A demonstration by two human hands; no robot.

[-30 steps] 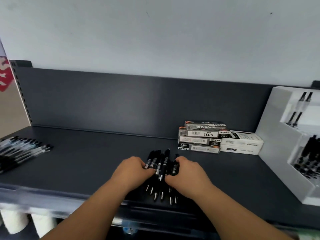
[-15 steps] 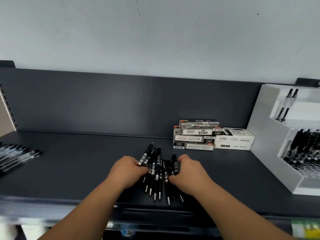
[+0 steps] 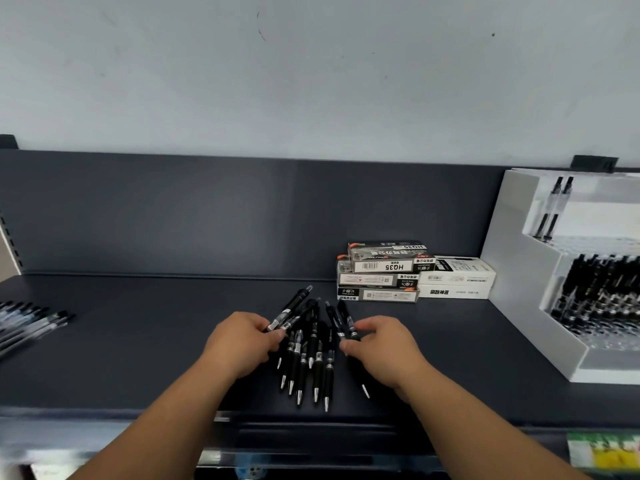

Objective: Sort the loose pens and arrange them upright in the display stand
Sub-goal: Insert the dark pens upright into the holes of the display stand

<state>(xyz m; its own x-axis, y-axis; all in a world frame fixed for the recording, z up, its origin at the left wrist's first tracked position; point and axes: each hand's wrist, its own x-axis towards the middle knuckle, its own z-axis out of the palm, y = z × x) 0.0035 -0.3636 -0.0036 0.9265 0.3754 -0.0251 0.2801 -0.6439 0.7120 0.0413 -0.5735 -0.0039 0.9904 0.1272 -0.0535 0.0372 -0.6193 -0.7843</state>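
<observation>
1. Head view: the fingers (image 3: 273, 336) of the left hand (image 3: 239, 344) are curled tight round the fanned pens (image 3: 289, 311). These are black retractable pens, and their clicker ends splay away toward the back right.
2. The right hand (image 3: 384, 351) closes thumb and forefinger in a narrow pinch on two black pens (image 3: 343, 320) lying side by side. Its other fingers are curled in close beside them.
3. Between the hands lies the pen heap (image 3: 310, 368): more of the same black pens, flat and roughly parallel, with metal tips toward the front edge. One further tip pokes out from under the right hand.
4. Everything rests on a dark grey shelf (image 3: 138, 358), and both forearms reach in over its front lip.
5. Behind the heap, against the dark back panel (image 3: 207, 216), sits a stack of pen boxes (image 3: 381, 275). The top box is marked HQ35, and two white boxes (image 3: 457, 278) sit just beside the stack on its right.
6. At the far right stands the white stepped display stand (image 3: 512, 271), near the white boxes.
   - Its upper tier holds two clear-barrelled pens (image 3: 554, 209) upright.
   - Its lower tier is crowded with upright black pens (image 3: 609, 289).
7. At the left edge a row of loose pens (image 3: 31, 323) lies flat, well apart from both hands.
</observation>
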